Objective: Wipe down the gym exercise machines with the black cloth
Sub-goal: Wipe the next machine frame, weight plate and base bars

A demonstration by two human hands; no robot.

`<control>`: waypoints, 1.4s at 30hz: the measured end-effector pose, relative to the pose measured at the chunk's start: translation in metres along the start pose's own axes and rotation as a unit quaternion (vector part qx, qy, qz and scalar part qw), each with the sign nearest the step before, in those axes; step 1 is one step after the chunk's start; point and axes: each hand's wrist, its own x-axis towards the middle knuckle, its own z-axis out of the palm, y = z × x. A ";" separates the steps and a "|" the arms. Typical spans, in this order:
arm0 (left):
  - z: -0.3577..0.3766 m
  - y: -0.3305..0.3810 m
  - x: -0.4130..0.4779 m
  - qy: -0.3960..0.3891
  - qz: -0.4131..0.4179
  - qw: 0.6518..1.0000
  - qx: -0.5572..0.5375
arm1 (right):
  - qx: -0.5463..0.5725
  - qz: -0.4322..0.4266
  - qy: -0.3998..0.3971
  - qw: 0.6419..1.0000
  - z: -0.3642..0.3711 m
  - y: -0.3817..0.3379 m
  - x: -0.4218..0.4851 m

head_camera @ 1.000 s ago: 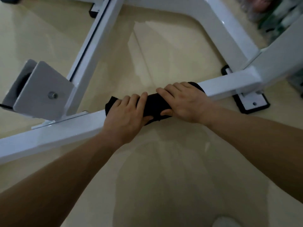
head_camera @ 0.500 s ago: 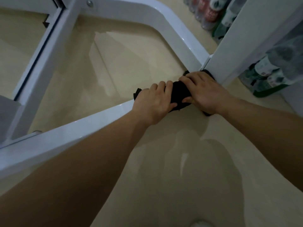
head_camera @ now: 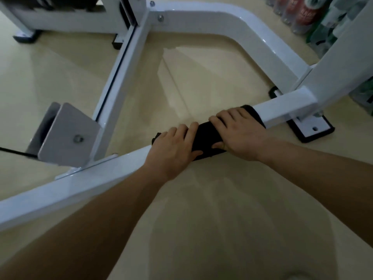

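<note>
Low white base bar (head_camera: 80,186) of the gym machine, square section, runs across the beige floor (head_camera: 201,219) from near left to far right, ending at the joint under an upright post (head_camera: 333,63) and a black-edged foot plate (head_camera: 310,129). The black cloth (head_camera: 207,136) lies draped over the top of this bar, toward its right end. Its long axis lies along the bar, its far end pointing at the joint. The left hand (head_camera: 173,148) and right hand (head_camera: 240,136) clamp it side by side. Each hand's fingers lie close together, curled over the far edge, with the thumb tucked against the near face. Step in hand appears to be a wipe along the bar. To do it well, keep the cloth wrapped over top and both sides, press evenly, slide both hands together along the axis, and work right into the corner at the joint, where dust likely gathers. A grey bracket plate (head_camera: 66,136) stands clear to the left.
</note>
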 end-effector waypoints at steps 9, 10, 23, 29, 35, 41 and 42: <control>0.007 -0.034 -0.030 -0.001 0.001 1.000 0.000 | -0.006 -0.071 0.051 0.996 0.002 -0.049 0.027; 0.007 -0.034 -0.030 -0.001 0.003 1.000 0.001 | -0.004 -0.070 0.053 0.996 0.003 -0.048 0.027; -0.004 0.027 0.034 -0.014 0.025 1.000 0.008 | 0.067 -0.016 -0.009 0.998 0.000 0.050 -0.014; -0.006 0.085 0.101 -0.008 0.053 0.999 -0.004 | 0.083 0.072 -0.023 0.994 0.009 0.112 -0.045; -0.008 0.112 0.136 -0.020 0.058 0.997 -0.036 | 0.113 0.150 0.002 0.982 0.017 0.117 -0.062; -0.006 0.099 0.102 0.046 0.072 0.995 -0.052 | 0.101 0.220 0.021 0.970 -0.002 0.092 -0.071; -0.008 0.093 0.093 0.073 0.088 0.992 -0.058 | 0.088 0.223 0.022 0.971 -0.008 0.086 -0.070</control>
